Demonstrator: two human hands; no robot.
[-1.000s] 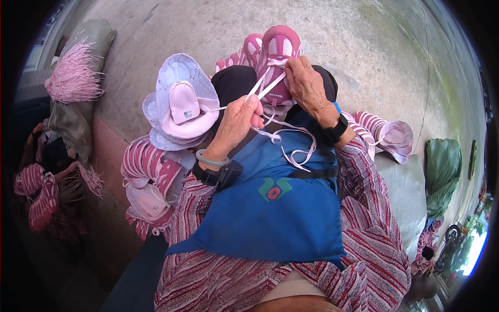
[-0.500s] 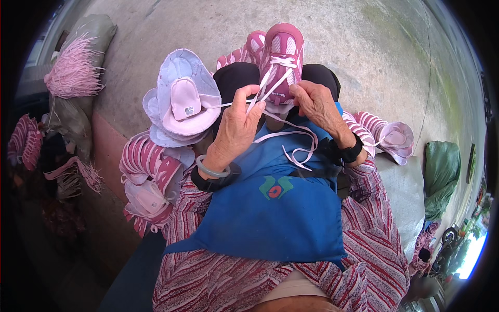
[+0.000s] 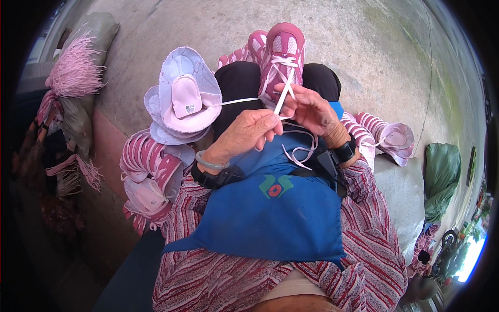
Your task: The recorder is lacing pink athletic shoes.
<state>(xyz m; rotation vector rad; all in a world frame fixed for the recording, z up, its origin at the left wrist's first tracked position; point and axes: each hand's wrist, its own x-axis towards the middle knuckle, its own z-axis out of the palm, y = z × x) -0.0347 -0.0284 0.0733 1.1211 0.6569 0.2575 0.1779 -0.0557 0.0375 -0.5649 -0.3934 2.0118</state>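
Observation:
A pink shoe (image 3: 280,57) stands toe-up on my black-clad knees, its white lace (image 3: 283,93) threaded across the front. My left hand (image 3: 244,132) pinches a strand of the lace that runs out leftward, taut. My right hand (image 3: 309,109) grips the crossing lace ends just below the shoe. Loose loops of lace (image 3: 301,151) hang onto my blue apron (image 3: 275,208). The two hands nearly touch.
Pale lilac shoe uppers (image 3: 182,99) are stacked to my left, above striped pink pieces (image 3: 148,171). Another striped piece (image 3: 387,138) lies at my right on a white sack (image 3: 403,192). Pink fringe bundles (image 3: 73,67) sit far left, a green bag (image 3: 442,171) right, concrete floor (image 3: 364,41) ahead.
Both hands have dropped lower toward the apron and come closer together. The lace strand now stretches out to the left, pulled tight.

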